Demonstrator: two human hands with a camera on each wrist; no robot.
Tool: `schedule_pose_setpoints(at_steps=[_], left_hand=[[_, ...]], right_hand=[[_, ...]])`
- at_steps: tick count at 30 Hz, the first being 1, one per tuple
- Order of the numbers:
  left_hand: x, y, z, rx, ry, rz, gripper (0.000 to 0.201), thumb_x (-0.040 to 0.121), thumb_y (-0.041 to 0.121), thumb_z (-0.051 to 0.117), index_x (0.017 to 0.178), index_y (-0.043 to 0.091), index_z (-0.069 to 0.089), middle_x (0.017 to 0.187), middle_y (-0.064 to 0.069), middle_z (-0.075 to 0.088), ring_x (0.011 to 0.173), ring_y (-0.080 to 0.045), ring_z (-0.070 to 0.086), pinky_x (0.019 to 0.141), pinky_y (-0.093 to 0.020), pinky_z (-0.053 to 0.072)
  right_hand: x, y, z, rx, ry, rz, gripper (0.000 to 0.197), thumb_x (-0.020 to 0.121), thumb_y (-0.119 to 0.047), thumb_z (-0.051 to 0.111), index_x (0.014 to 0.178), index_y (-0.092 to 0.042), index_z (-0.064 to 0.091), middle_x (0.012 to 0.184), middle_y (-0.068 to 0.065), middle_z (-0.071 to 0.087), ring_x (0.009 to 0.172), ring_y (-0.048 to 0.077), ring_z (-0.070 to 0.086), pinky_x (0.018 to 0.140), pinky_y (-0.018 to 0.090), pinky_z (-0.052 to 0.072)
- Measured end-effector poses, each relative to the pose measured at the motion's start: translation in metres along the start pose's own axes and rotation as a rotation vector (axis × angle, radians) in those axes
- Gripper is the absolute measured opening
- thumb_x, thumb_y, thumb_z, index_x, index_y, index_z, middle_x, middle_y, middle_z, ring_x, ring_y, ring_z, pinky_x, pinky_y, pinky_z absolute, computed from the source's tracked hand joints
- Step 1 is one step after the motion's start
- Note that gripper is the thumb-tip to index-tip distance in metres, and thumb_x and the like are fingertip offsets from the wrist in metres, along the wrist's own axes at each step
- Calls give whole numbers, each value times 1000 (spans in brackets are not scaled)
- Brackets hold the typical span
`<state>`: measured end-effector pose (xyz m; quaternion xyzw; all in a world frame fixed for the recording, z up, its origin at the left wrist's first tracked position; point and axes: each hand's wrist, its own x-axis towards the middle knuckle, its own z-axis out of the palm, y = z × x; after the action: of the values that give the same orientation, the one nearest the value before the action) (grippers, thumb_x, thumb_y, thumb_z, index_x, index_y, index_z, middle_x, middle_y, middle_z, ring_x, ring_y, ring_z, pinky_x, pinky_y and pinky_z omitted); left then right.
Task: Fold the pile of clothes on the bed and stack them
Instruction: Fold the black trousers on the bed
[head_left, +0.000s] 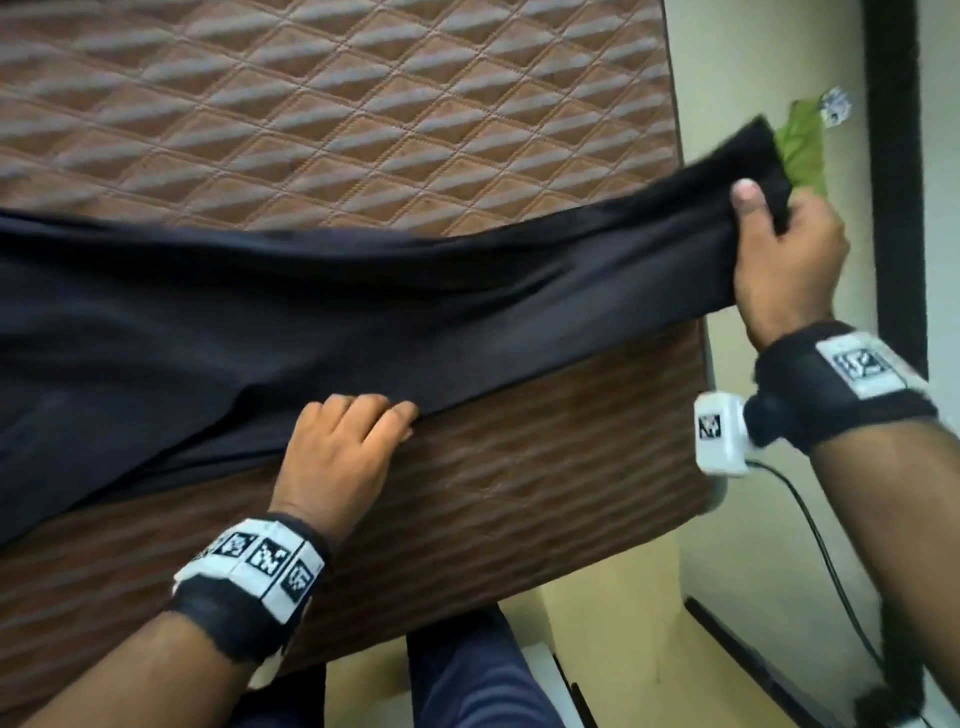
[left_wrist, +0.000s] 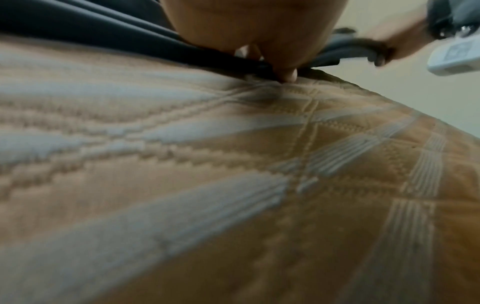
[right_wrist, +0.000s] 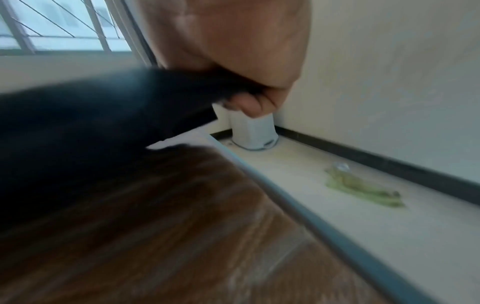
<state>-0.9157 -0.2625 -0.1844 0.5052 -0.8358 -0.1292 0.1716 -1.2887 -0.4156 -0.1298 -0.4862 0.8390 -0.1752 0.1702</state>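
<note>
A long black garment (head_left: 260, 312) lies stretched across the brown quilted mattress (head_left: 337, 104) from the left edge of the head view to past the right side. My left hand (head_left: 358, 415) grips its lower edge at the mattress's front edge, fingers curled over the cloth; in the left wrist view the fingertips (left_wrist: 287, 75) pinch the dark cloth (left_wrist: 78, 24) against the mattress (left_wrist: 233, 185). My right hand (head_left: 779, 234) holds the garment's right end raised beyond the mattress corner, thumb on top. In the right wrist view the blurred cloth (right_wrist: 91, 123) runs out of that fist (right_wrist: 249, 102).
A crumpled green cloth (head_left: 802, 150) lies on the pale floor right of the bed, by the wall with a dark baseboard (right_wrist: 389, 164). A white bin (right_wrist: 253, 133) stands in the corner under a barred window (right_wrist: 52, 24). My legs (head_left: 467, 675) stand against the bed's front side.
</note>
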Motion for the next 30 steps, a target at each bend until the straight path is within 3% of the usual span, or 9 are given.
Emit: schedule_pose_setpoints(at_steps=[5,9,11,13,16,19,21,25,30], left_hand=[[-5,3,1,-23,-3,-45,27,94,13,61,121,14,59,103,-9,59,73,-30,51,61,-41,40],[2,0,-4,-33,-27,-102,23,99,29,52,115,16,61,109,-5,57,80,-30,54,63,-41,39],[5,-3,-7,-18,-49,-78,26,101,33,50,111,15,65,106,-8,64,82,-33,59,66,-41,38],[8,-2,-8,61,-69,-100,32,99,43,52,117,20,65,119,-8,65,107,-33,57,82,-44,39],[12,3,-6,137,-239,-154,59,94,59,43,144,27,46,154,-11,40,142,-33,34,109,-53,26],[5,8,-2,202,-384,-112,74,90,66,36,155,33,23,164,-10,14,152,-31,12,118,-58,6],[1,7,-1,224,-396,-92,72,90,67,33,155,39,16,165,-6,3,153,-29,2,115,-64,-3],[1,12,-3,253,-406,-59,67,92,65,32,153,44,16,167,-2,3,151,-34,4,111,-69,-6],[-35,-11,-22,242,-344,-327,69,90,61,37,153,40,21,166,-6,11,151,-30,3,112,-68,-4]], right_hand=[[-1,24,5,-114,-92,141,50,99,-50,47,81,-3,48,82,15,50,80,31,46,68,31,24],[-10,34,4,-43,-101,172,53,96,-56,44,117,-9,54,108,10,56,106,32,56,85,31,38],[-24,34,1,-100,-1,-40,58,95,-54,47,131,-9,51,128,16,52,119,34,51,99,39,38],[-51,25,9,-143,19,-351,54,98,-47,50,131,-5,55,133,22,51,124,38,48,105,46,37],[-102,9,40,-230,-261,-676,57,94,-51,49,137,-15,54,148,17,44,138,38,38,113,54,29],[-120,19,50,-522,-397,-698,78,86,-72,35,153,-33,27,163,7,20,148,34,18,116,61,10],[-121,28,43,-539,-332,-668,79,87,-69,39,155,-31,21,163,11,16,149,37,14,115,62,4],[-145,13,45,-444,-224,-1030,50,92,-22,57,141,-21,52,151,13,43,139,34,39,110,59,30],[-135,-14,60,-351,-231,-1045,25,87,-12,56,109,-13,68,110,11,66,93,37,63,74,46,46]])
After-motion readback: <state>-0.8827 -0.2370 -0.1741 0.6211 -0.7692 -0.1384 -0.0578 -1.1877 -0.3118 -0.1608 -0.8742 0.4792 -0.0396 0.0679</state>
